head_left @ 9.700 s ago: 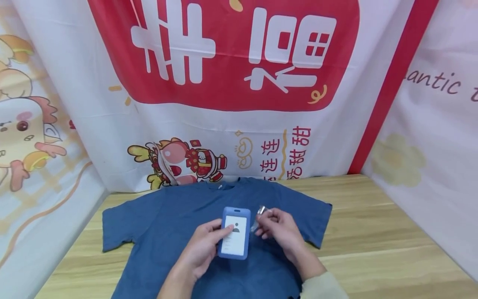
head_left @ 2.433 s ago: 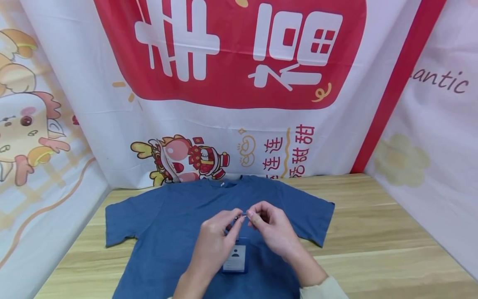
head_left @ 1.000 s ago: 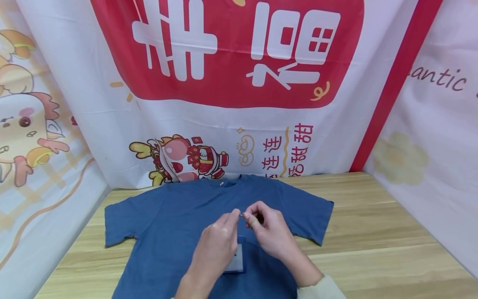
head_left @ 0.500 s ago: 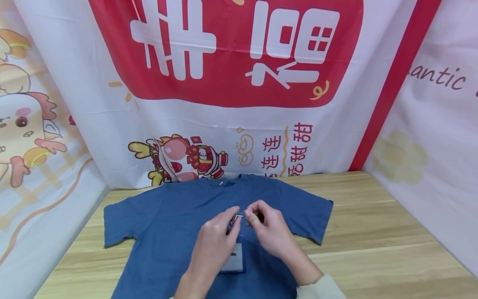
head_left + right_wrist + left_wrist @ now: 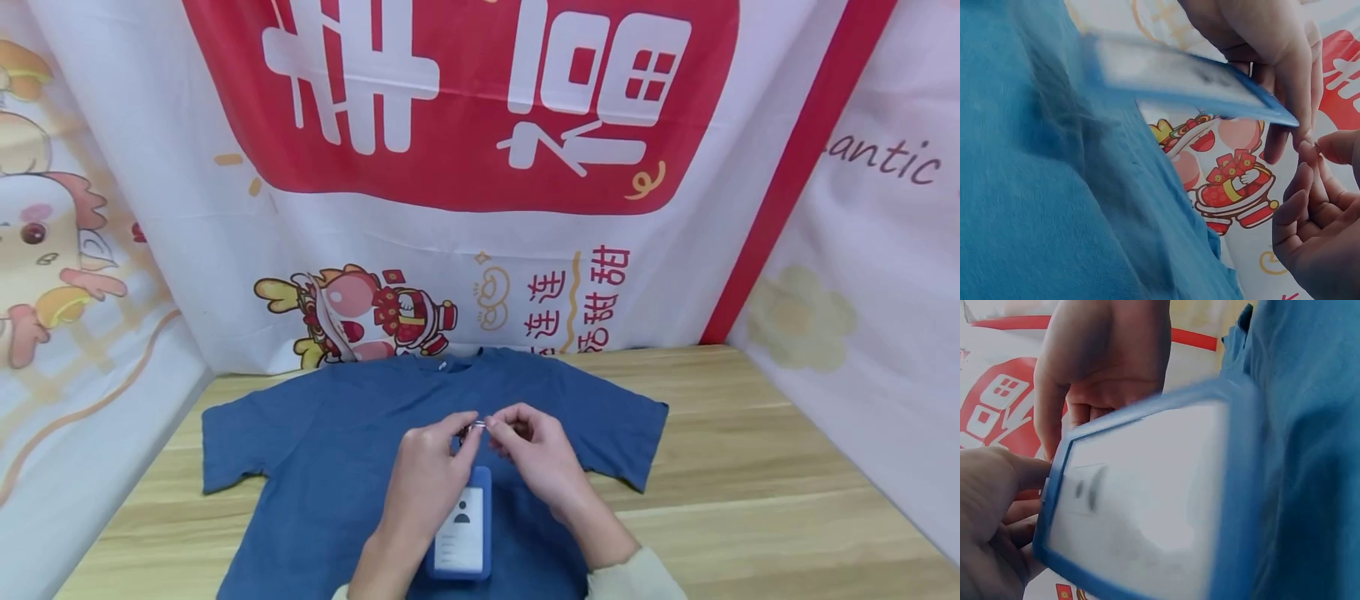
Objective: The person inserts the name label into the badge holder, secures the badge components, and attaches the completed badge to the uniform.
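Left hand (image 5: pixel 427 471) and right hand (image 5: pixel 540 458) meet at the fingertips above the shirt. Between them shows a small shiny badge clip (image 5: pixel 478 426), pinched from the left by thumb and forefinger and from the right by the other thumb and forefinger. Below the left hand hangs a blue-framed badge holder (image 5: pixel 486 517) with a white card bearing a dark person icon (image 5: pixel 462 512). In the left wrist view the badge holder (image 5: pixel 1141 481) fills the middle, its slotted end by the fingers. The right wrist view shows it edge-on and blurred. Fingers mostly hide the clip.
A blue T-shirt (image 5: pixel 330 458) lies spread on the wooden table (image 5: pixel 750 467) under both hands. Printed white-and-red cloth (image 5: pixel 450 242) hangs along the back, and more printed cloth (image 5: pixel 862 333) stands at each side.
Earlier the left hand held the badge holder itself, with the clip in the right hand; now both pinch the clip. In the last half second the hanging badge holder has tilted its face upward.
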Tool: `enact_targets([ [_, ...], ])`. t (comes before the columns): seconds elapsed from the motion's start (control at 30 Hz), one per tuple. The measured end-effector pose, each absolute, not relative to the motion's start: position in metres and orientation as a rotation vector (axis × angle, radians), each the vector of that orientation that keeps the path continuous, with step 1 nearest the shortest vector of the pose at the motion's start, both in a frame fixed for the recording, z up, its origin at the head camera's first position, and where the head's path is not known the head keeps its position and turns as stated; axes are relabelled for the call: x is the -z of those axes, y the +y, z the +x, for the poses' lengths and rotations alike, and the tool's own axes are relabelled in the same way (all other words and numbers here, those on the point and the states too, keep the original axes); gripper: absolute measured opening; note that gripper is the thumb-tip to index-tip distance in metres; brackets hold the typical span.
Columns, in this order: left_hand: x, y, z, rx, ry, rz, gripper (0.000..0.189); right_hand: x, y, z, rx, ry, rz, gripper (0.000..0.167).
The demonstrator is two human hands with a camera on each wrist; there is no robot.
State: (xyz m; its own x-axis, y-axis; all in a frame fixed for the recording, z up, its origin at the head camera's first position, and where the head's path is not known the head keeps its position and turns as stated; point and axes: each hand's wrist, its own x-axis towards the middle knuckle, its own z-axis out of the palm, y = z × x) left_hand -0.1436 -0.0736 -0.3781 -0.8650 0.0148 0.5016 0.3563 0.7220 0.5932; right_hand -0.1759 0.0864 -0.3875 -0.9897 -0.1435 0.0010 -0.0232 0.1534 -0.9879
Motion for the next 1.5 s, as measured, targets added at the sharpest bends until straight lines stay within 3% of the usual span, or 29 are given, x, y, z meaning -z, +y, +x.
enact_targets([
  [1.1,0.384,-0.079,-0.145,1.305,-2.543,-0.196,0.021,0.397,0.090,-0.176,1.924,2.283,-0.187,0.019],
  [1.5,0.383,-0.087,-0.138,1.431,-2.528,-0.159,0.027,0.397,0.086,-0.173,1.928,2.212,-0.189,0.025],
])
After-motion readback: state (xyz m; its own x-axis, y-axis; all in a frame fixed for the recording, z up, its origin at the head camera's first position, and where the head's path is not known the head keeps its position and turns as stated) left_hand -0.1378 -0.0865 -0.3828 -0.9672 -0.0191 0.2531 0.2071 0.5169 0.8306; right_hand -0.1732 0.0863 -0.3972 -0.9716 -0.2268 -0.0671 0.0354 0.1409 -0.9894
